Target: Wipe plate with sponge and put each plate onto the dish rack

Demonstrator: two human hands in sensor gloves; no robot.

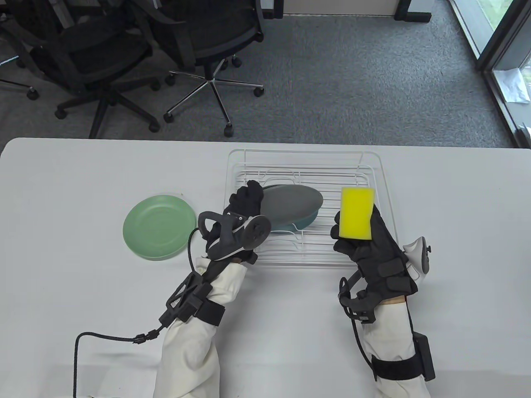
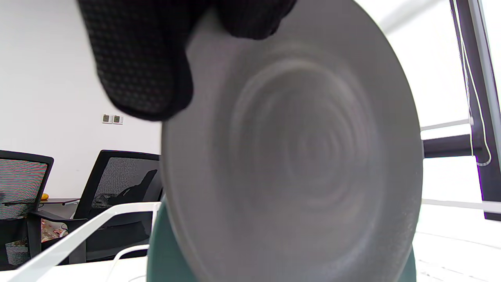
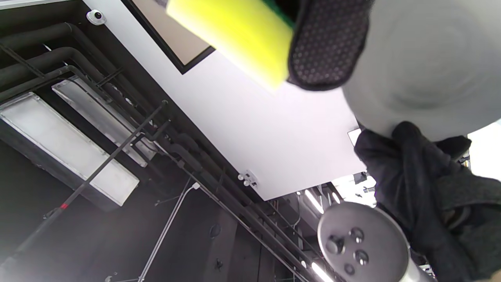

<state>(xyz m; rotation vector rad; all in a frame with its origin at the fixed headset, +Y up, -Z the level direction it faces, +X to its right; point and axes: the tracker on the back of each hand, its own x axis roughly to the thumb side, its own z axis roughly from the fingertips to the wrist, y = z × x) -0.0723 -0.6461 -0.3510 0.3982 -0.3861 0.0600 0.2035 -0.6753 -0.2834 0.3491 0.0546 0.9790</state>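
Observation:
My left hand point(image 1: 247, 198) grips the left rim of a grey plate point(image 1: 290, 202), held tilted over the white wire dish rack point(image 1: 375, 174). The plate fills the left wrist view point(image 2: 297, 156), with my gloved fingers point(image 2: 141, 66) curled over its top edge. A teal plate point(image 1: 305, 223) leans in the rack just under it, and its teal rim point(image 2: 160, 254) shows low in that view. My right hand point(image 1: 361, 238) holds a yellow sponge point(image 1: 356, 212) upright above the rack's right side. The sponge point(image 3: 238, 35) also shows in the right wrist view. A green plate point(image 1: 159, 226) lies flat on the table to the left.
The white table point(image 1: 83, 290) runs to a far edge just behind the rack. Black office chairs point(image 1: 124, 54) stand on the grey carpet beyond it. A black cable point(image 1: 103, 338) from my left wrist trails over the table's near left.

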